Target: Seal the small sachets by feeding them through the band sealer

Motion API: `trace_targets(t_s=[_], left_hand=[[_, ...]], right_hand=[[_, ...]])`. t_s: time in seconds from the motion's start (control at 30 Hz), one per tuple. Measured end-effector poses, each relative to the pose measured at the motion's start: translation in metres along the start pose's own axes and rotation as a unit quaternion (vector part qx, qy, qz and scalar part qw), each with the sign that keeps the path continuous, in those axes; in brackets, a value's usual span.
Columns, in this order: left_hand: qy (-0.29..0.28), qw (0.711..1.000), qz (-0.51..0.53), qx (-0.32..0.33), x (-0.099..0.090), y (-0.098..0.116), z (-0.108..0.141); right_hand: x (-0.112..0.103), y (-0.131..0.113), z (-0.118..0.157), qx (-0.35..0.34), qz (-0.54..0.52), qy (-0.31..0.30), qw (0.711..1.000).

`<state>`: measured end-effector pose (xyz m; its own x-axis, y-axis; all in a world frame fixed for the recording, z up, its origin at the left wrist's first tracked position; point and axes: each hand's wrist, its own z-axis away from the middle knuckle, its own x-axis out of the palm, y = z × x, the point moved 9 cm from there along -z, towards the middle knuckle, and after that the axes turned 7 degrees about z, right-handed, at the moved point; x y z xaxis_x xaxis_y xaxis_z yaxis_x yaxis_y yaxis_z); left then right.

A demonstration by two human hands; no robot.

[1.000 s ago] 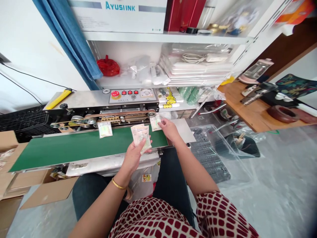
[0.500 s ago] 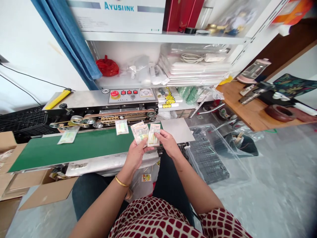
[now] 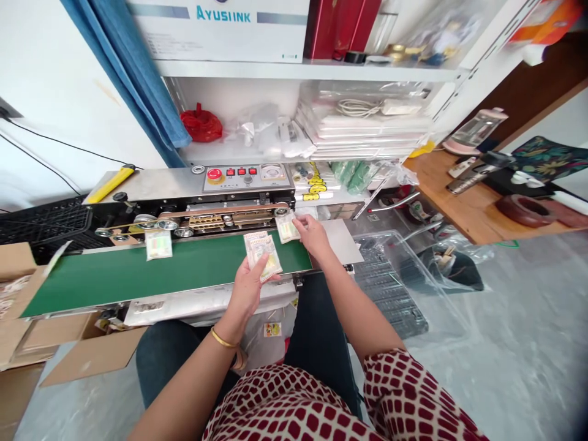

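Observation:
My left hand is shut on a small stack of printed plastic sachets, held above the green conveyor belt of a band sealer. My right hand pinches a single sachet at the belt's right end, close to the sealer's rollers and heat-sealing band. Farther left, another sachet lies flat on the belt. One more sachet is tilted at the belt's left end, over the cardboard box.
A cardboard box sits under the belt's left end, with a black plastic crate behind it. To the right stands a clear plastic bin on a wire rack. Shelves with bagged goods rise behind the sealer, and a wooden desk juts in at right.
The sachets on the belt have moved left, one reaching the belt's end. My right hand has moved from the stack to the belt's right end, with a sachet in its fingers.

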<state>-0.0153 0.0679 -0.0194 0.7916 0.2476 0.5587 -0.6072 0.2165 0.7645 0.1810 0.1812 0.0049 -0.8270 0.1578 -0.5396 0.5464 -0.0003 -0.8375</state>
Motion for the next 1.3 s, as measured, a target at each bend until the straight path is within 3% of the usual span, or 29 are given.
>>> trace_targets(t_s=[0.07, 0.1, 0.17, 0.23, 0.3, 0.4, 0.53, 0.67, 0.8, 0.87, 0.93, 1.0, 1.07, 1.13, 1.3], left_hand=[[-0.006, 1.000, -0.006, 0.002, 0.003, 0.001, -0.002], [-0.014, 1.000, -0.007, 0.005, 0.005, 0.001, -0.003], [-0.033, 0.999, -0.009, 0.015, 0.011, 0.001, -0.004], [-0.052, 0.998, -0.011, 0.023, 0.016, -0.001, -0.005], [-0.074, 0.997, -0.010, 0.018, 0.021, -0.006, -0.004], [-0.092, 0.996, 0.008, -0.005, 0.023, -0.011, -0.002], [-0.051, 0.999, 0.017, -0.005, 0.011, -0.007, -0.003], [-0.051, 0.999, 0.005, -0.002, 0.007, -0.002, -0.002], [-0.056, 0.998, 0.008, -0.008, 0.008, -0.002, 0.003], [-0.062, 0.998, 0.008, -0.005, 0.009, -0.002, 0.004], [-0.067, 0.998, 0.010, 0.000, 0.011, -0.002, 0.004], [-0.074, 0.997, 0.019, 0.007, 0.015, -0.003, 0.003], [-0.089, 0.996, 0.024, 0.012, 0.020, -0.005, 0.002], [-0.112, 0.993, 0.013, 0.014, 0.027, -0.007, 0.003], [-0.144, 0.988, -0.050, 0.020, 0.032, -0.007, 0.012]], right_hand=[[-0.011, -0.018, 0.018, -0.044, 0.031, 0.056, 0.997], [-0.010, -0.025, 0.029, -0.057, 0.012, 0.047, 0.997], [0.008, -0.037, 0.050, -0.076, -0.072, -0.064, 0.992], [0.034, -0.046, 0.074, -0.085, -0.153, -0.209, 0.962], [0.045, -0.045, 0.087, -0.071, -0.190, -0.264, 0.943], [0.036, -0.022, 0.080, -0.007, -0.213, -0.196, 0.957], [0.010, 0.016, 0.055, 0.084, -0.232, -0.096, 0.964], [-0.004, 0.033, 0.018, 0.096, -0.171, -0.030, 0.980], [0.004, 0.015, 0.000, 0.046, -0.040, -0.040, 0.997], [-0.006, -0.006, 0.010, -0.010, 0.045, 0.017, 0.999], [-0.013, -0.027, 0.032, -0.049, 0.051, 0.052, 0.996], [0.000, -0.040, 0.058, -0.065, -0.040, -0.034, 0.997], [0.024, -0.048, 0.084, -0.067, -0.146, -0.176, 0.971], [0.034, -0.044, 0.097, -0.045, -0.204, -0.238, 0.948], [0.003, 0.017, 0.055, 0.093, -0.212, -0.086, 0.969]])
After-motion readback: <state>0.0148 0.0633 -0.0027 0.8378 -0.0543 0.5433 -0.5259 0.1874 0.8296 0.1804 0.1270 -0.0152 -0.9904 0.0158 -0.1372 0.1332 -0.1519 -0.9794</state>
